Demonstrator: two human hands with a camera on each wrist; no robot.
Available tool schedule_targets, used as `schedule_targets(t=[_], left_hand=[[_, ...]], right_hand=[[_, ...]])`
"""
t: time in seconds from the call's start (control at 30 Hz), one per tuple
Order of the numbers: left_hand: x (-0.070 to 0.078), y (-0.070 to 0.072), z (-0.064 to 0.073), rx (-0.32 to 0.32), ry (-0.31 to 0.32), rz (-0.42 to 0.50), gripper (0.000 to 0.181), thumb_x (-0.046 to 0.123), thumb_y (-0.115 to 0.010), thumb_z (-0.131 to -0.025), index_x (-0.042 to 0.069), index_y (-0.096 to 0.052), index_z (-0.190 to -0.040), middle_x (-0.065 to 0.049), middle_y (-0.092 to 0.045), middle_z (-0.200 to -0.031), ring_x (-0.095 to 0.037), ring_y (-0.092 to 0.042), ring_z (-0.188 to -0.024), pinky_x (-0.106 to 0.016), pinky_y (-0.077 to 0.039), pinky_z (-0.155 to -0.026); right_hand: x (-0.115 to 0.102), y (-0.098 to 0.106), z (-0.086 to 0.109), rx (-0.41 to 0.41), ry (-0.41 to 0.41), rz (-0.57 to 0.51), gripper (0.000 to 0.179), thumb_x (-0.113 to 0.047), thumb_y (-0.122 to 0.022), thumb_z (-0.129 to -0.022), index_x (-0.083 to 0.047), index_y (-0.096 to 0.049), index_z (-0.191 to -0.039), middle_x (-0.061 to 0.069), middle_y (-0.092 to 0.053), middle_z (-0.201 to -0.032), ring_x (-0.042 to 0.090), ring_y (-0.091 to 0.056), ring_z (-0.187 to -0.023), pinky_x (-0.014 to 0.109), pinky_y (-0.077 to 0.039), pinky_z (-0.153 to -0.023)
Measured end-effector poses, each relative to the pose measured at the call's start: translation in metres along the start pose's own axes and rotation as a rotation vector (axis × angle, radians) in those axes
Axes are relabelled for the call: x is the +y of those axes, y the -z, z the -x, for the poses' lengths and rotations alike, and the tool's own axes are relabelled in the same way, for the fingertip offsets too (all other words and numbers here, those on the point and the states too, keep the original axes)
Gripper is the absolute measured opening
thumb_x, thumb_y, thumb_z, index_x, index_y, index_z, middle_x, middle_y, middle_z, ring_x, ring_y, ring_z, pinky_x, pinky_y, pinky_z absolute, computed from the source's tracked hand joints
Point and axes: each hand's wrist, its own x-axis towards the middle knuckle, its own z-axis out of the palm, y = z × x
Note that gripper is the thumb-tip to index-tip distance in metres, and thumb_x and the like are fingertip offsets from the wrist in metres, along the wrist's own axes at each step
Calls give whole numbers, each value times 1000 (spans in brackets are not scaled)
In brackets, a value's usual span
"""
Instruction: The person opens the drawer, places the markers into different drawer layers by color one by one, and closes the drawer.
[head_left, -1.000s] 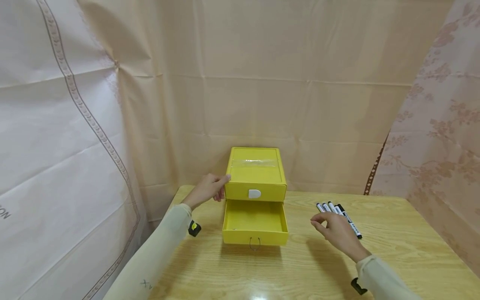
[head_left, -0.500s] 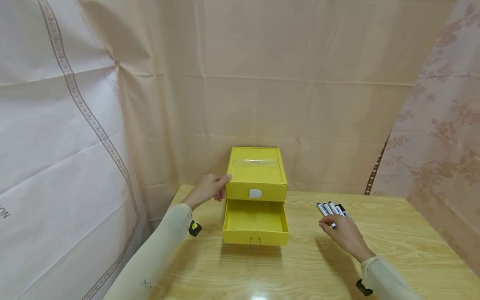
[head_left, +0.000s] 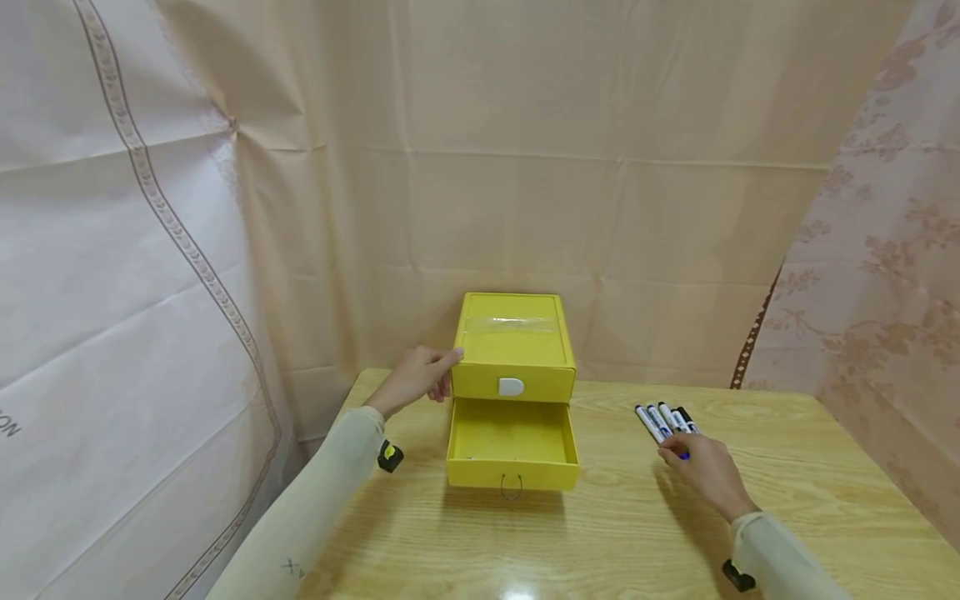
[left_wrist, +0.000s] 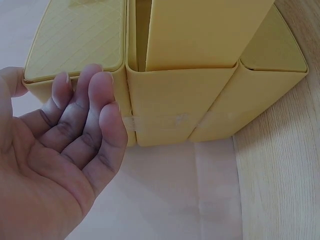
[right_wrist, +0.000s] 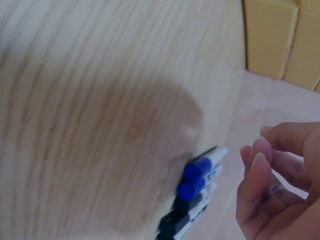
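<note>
A stacked yellow drawer box (head_left: 513, 343) stands on the table, its top drawer closed behind a white pull (head_left: 512, 387). Below that, a drawer (head_left: 513, 475) with a thin wire loop is pulled out. My left hand (head_left: 412, 383) rests at the box's upper left corner, thumb at the top edge and relaxed fingers (left_wrist: 102, 90) along the side. Several whiteboard markers (head_left: 649, 423) lie side by side to the right. Over their near ends hovers my right hand (head_left: 708, 477), fingers loosely bent. In the right wrist view, blue and black marker caps (right_wrist: 197, 170) show apart from the fingertips.
The wooden table (head_left: 600, 542) carries everything. Behind it hangs a beige cloth (head_left: 525, 208), close to the box's back. A white cloth (head_left: 127, 350) closes the left side and a flowered one (head_left: 885, 292) the right. Clear tape (left_wrist: 170, 121) joins the box units.
My right hand has shifted rightward and a little nearer over the markers, uncovering more of them and a blue cap. The left hand and drawer box stay put.
</note>
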Motion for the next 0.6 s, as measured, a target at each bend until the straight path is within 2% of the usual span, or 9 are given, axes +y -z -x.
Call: schedule_targets(t=[0.23,0.3,0.47,0.6], left_hand=[[1,0,0,0,6,6,62,59,-46,-105,8,-70,-80,-9,-68,-72,-26,-66,-62,-39,-58,-62],[1,0,0,0,8,7,62,59,-46,-106,8,-70,-80,-9,-68,-72,-25,-66,-62,-40,-59,-63],[1,0,0,-2,14,11,61,58,-46,-106,8,-70,-80,-10,-69,-72,-26,-67,-62,-54,-59,-70],[2,0,0,-1,13,7,62,58,-46,-106,8,-70,-79,-9,-68,-72,-26,-67,-62,-53,-59,-69]], right_hand=[[15,1,2,-46,-101,14,9,-16,-72,-95,-9,-78,-95,7,-76,-92,20,-63,-77,47,-51,-68],[17,0,2,-55,-124,19,10,-18,-72,-95,-9,-78,-95,5,-74,-89,20,-60,-75,44,-48,-65],[22,-1,2,-70,-174,20,14,-19,-72,-95,-6,-78,-97,2,-68,-80,21,-54,-69,37,-41,-59],[25,-2,1,-63,-201,24,16,-18,-72,-95,-3,-78,-97,4,-68,-79,22,-55,-68,36,-40,-57]])
